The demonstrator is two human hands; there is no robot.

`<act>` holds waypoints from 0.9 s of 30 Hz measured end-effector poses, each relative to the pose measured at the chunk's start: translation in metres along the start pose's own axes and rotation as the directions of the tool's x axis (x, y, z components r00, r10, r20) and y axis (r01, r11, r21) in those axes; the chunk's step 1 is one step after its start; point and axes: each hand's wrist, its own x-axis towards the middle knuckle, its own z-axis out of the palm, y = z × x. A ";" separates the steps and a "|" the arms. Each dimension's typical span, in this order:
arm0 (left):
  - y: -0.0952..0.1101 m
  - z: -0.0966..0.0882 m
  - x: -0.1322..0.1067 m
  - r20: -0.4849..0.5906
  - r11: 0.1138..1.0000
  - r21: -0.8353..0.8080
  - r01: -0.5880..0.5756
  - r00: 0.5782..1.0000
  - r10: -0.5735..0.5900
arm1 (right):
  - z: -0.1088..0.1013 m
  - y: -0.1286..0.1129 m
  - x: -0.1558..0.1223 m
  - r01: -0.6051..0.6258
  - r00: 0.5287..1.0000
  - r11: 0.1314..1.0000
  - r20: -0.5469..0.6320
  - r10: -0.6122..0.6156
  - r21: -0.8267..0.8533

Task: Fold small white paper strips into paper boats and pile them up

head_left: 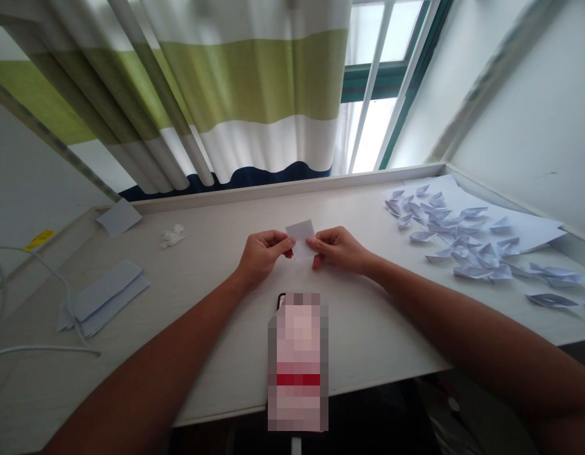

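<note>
Holding paper (302, 235) by opposite edges — pinched between thumb and fingers of left hand (260, 256) and right hand (343, 248), both nearly closed — over desk (217, 230), beyond phone (299, 354).

White paper square (302, 239), white folded shapes (488, 254), white-green-navy striped curtain (254, 79), teal window frame (391, 79)

Bright glare from window (376, 129), dim foreground

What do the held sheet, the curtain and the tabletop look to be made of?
Held sheet: likely paper, matte white, with thin, straight edges. Curtain: probably fabric, matte, hanging in soft folds. Tabletop: pale, smooth board with a faint sheen; painted wood or laminate, can't tell.
</note>
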 end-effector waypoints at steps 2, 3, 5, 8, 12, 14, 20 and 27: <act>-0.002 0.000 0.000 -0.011 1.000 -0.019 -0.002 1.000 0.002 | 0.001 -0.001 -0.001 -0.020 1.000 0.998 0.007 0.020 -0.052; -0.003 0.001 0.001 -0.012 0.999 -0.034 0.004 1.000 -0.004 | 0.002 -0.002 -0.001 -0.012 1.000 0.996 0.001 0.012 -0.087; -0.005 0.001 0.001 0.006 0.997 -0.065 0.032 0.999 -0.032 | 0.002 -0.003 -0.002 0.022 0.999 0.987 -0.023 -0.026 -0.160; -0.008 0.000 0.003 0.081 0.988 -0.113 0.107 0.992 -0.098 | 0.002 -0.002 -0.002 0.042 0.998 0.978 -0.033 -0.049 -0.206; -0.010 -0.001 0.004 0.123 0.977 -0.149 0.153 0.983 -0.136 | 0.001 0.005 0.000 0.047 0.996 0.992 -0.074 -0.056 -0.117; -0.010 -0.002 0.005 0.095 0.976 -0.156 0.154 0.986 -0.140 | 0.000 0.007 0.001 0.117 0.974 0.990 -0.185 -0.130 -0.077; -0.008 -0.002 0.005 0.034 0.956 -0.215 0.199 0.980 -0.196 | -0.007 0.009 0.000 0.396 0.905 0.874 -0.044 -0.424 -0.281; -0.002 -0.002 0.003 0.080 0.928 -0.286 0.240 0.971 -0.227 | -0.008 0.013 0.001 0.422 0.890 0.859 -0.049 -0.454 -0.291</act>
